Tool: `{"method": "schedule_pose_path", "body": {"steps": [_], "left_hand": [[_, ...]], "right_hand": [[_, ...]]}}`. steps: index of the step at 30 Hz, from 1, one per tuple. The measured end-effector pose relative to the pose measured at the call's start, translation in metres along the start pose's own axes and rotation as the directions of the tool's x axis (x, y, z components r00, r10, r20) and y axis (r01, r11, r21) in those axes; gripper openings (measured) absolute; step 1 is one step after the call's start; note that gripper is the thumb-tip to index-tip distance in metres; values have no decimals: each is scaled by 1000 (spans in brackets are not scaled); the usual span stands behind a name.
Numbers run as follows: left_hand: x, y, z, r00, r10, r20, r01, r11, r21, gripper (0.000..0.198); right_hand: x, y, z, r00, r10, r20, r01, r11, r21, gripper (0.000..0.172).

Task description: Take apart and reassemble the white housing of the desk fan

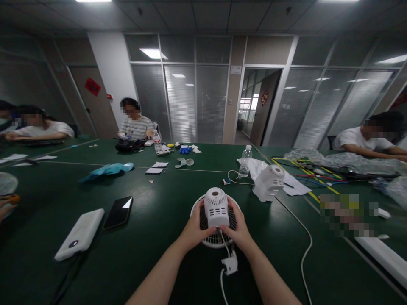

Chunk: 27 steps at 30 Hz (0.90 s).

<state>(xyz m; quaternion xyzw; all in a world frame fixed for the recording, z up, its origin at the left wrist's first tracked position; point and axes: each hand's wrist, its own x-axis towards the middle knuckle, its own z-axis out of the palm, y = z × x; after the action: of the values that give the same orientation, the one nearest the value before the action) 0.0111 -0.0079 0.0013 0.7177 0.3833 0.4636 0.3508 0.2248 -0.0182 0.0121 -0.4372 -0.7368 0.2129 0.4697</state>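
Between my hands is the white motor housing [216,207] of a small fan, with vent slots and a round dark spot on top. It sits over a round white fan grille [208,242] lying on the green table. My left hand [195,228] wraps the housing's left side, its thumb at the lower front edge. On the opposite side my right hand [238,231] grips it, thumb likewise in front. A thin white cable runs down from the housing to a white block [230,263] near me. What lies under the housing is hidden.
To the right stand another white vented housing [274,180] and a water bottle [245,161], with a long cable [307,250] trailing nearby. A black phone [118,212] and a white power bank [81,234] lie left. Several people sit around the table.
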Motion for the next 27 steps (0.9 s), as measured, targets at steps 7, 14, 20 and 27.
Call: {"method": "schedule_pose_path", "body": {"steps": [7, 14, 20, 27], "left_hand": [[-1, 8, -7, 995, -77, 67, 79, 997, -16, 104], [0, 9, -11, 992, -92, 81, 97, 994, -59, 105], [0, 7, -14, 994, -64, 88, 71, 994, -87, 103], [1, 11, -16, 993, -67, 101, 76, 993, -88, 101]], "right_hand": [[-1, -4, -2, 998, 48, 29, -46, 998, -40, 93], [0, -5, -5, 997, 40, 72, -33, 995, -91, 92], [-1, -2, -2, 998, 28, 58, -23, 996, -81, 94], [-4, -3, -1, 990, 118, 78, -112, 991, -74, 93]]}}
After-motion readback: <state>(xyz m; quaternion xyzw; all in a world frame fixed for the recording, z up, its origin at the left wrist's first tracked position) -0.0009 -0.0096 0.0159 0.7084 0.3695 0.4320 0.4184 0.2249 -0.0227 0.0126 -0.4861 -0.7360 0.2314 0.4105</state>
